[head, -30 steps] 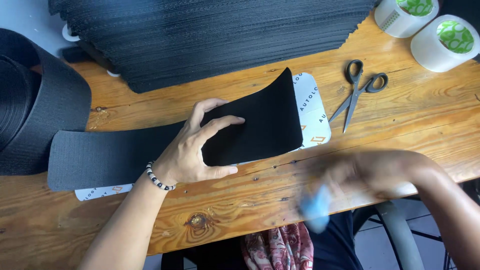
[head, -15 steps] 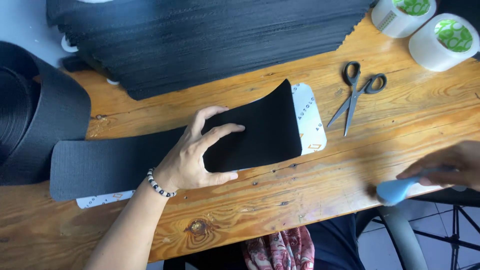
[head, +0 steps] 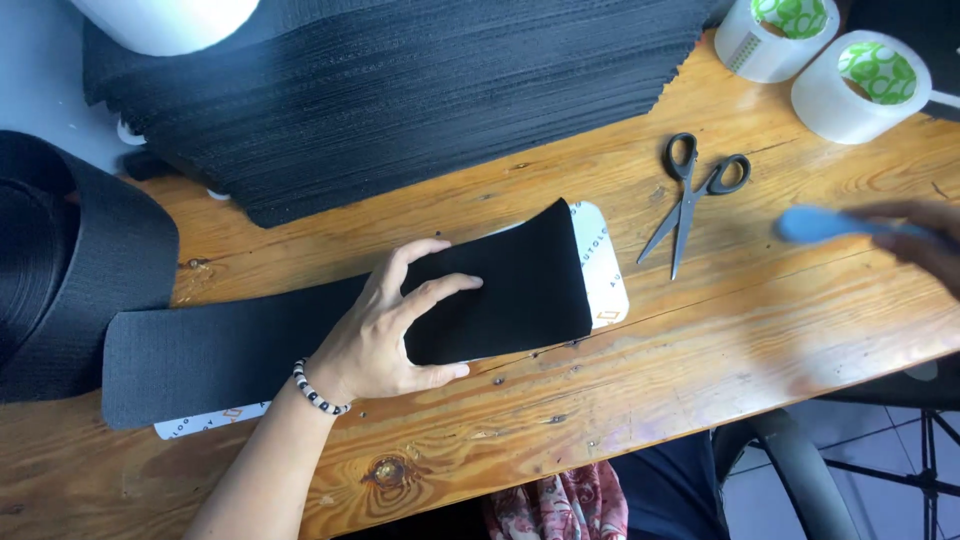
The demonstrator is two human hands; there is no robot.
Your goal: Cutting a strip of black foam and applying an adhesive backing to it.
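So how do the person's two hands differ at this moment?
The left hand lies flat, fingers spread, on the black strip, which covers a white template. The right hand is raised off the wooden table at the frame's right edge, gripping a blue object. The left hand is sharp and wears a beaded bracelet. The right hand is blurred and mostly cut off. Both are bare.

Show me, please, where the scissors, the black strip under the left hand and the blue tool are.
scissors (head: 688,196): head view, on the pivot where the blades cross.
black strip (head: 520,280): head view, on its raised right end.
blue tool (head: 812,224): head view, on its blurred rounded tip.
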